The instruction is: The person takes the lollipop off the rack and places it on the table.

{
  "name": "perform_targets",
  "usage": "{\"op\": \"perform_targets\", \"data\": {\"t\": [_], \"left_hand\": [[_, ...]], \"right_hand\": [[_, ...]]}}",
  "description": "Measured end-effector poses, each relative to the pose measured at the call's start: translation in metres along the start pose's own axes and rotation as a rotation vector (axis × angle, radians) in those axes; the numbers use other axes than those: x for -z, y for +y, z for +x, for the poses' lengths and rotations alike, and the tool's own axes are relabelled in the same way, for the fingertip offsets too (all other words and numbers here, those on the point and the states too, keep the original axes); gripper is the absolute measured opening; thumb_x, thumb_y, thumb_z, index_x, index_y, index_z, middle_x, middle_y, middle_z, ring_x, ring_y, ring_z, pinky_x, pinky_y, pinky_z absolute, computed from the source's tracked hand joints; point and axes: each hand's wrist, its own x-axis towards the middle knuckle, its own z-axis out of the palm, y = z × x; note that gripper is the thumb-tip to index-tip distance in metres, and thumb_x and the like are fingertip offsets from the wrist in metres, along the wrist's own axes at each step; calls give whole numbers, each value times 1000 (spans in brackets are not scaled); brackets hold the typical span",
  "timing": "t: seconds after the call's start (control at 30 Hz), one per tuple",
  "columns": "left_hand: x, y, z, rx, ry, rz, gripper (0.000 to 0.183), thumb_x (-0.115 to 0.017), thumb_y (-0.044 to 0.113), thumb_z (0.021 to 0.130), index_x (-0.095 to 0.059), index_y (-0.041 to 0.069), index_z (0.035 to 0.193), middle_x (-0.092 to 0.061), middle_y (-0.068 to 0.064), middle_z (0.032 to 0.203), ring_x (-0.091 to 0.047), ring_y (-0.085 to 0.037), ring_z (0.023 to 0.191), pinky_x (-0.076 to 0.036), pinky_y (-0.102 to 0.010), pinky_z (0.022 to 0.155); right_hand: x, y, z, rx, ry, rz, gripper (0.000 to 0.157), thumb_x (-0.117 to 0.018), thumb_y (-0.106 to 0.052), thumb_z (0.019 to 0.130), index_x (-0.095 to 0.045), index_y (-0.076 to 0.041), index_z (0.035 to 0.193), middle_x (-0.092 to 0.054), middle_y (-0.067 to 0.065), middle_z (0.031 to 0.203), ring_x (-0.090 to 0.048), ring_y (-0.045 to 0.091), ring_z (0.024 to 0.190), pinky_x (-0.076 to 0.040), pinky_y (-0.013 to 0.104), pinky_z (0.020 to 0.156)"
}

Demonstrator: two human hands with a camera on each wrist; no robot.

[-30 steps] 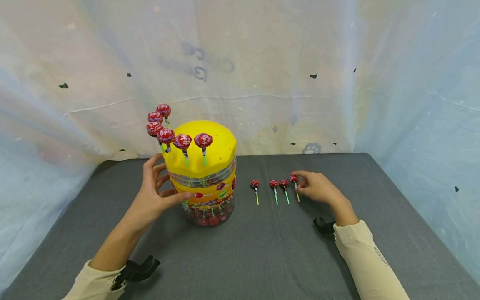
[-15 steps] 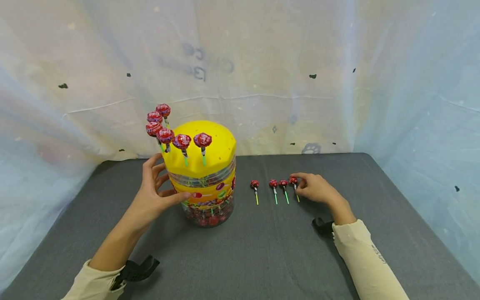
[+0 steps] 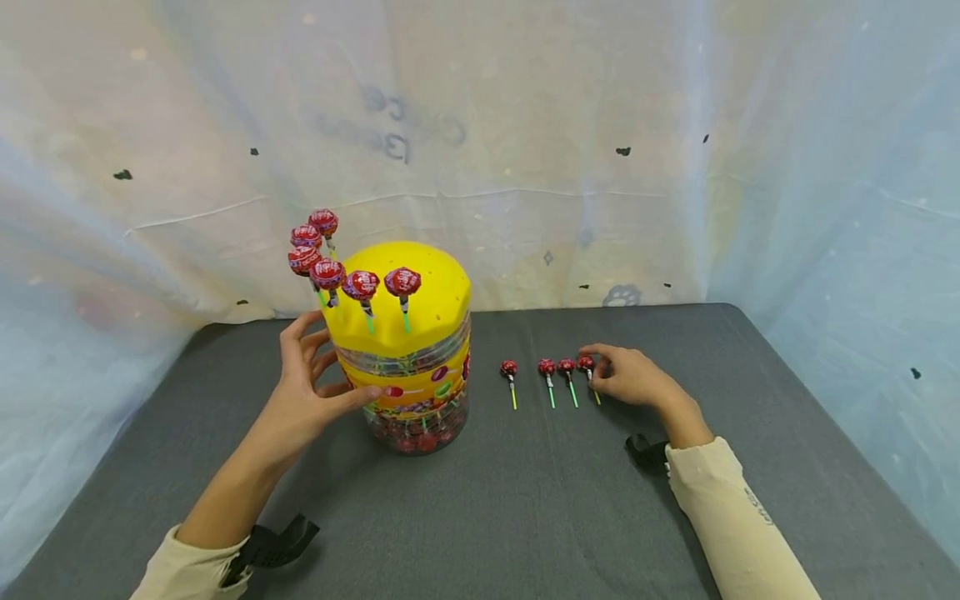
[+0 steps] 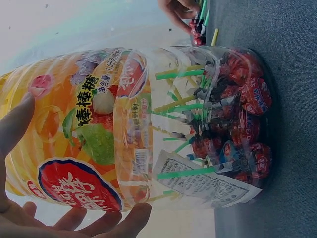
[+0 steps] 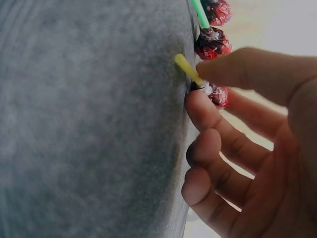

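Observation:
My left hand (image 3: 307, 392) grips the side of a clear plastic jar (image 4: 133, 134) with a yellow lid (image 3: 427, 292), thumb in front and fingers behind. Several red-wrapped lollipops stand upright in the lid, along its left and front edge; one of them is the front-right lollipop (image 3: 402, 283). More lollipops (image 4: 247, 124) fill the jar's bottom. To the right, my right hand (image 3: 633, 379) pinches a lollipop (image 5: 219, 95) with a yellow stick between thumb and fingers. It lies at the right end of a row on the table, its stick pointing toward me.
Beside the pinched one lie two green-stick lollipops, the nearer lollipop (image 3: 567, 367) and another lollipop (image 3: 547, 367). A yellow-stick lollipop (image 3: 508, 369) lies farther left, apart from them. Grey cloth covers the table (image 3: 480, 517). A pale sheet (image 3: 510, 125) hangs behind.
My right hand and the pinched lollipop have shifted slightly left and toward me, closer to the row. The left hand keeps its grip on the jar.

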Motion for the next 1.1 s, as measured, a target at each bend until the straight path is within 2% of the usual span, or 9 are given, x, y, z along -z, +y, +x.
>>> {"op": "perform_targets", "data": {"t": [0.33,0.67,0.83,0.97,1.1], "left_hand": [[-4,6,-4,16,20,-3,103,-75,13,89,7,38,148,-16,-11,156,-27,-36,142,-41,-66,105],[-18,12,-9,10,82,93,104,-76,21,89,9,32,149,-11,-15,157,-26,-39,145,-48,-64,100],[-12,3,-2,-8,60,108,107,-79,20,86,6,33,150,-9,-15,158,-23,-41,146,-40,-65,106],[-4,-8,6,-31,20,59,108,-80,15,85,2,39,151,-8,-11,160,-21,-40,147,-32,-68,111],[-2,-12,9,-71,-8,-5,106,-77,8,86,-1,40,152,-10,-6,162,-23,-38,147,-30,-68,113]], "right_hand": [[5,-2,-3,-63,28,25,57,-65,-15,94,-45,-7,146,-66,10,100,-51,15,65,-41,30,60],[10,-10,-3,-60,31,28,55,-64,-16,95,-45,-7,146,-65,11,104,-51,15,64,-41,31,59],[11,-10,-4,-63,42,22,53,-62,-15,95,-46,-6,145,-66,11,104,-49,15,61,-40,30,58],[11,-10,-5,-62,47,29,52,-61,-15,96,-47,-7,145,-66,12,105,-47,15,59,-39,30,57],[13,-14,-6,-33,76,27,49,-60,-15,97,-49,-7,144,-67,10,104,-48,13,58,-40,30,56]]}}
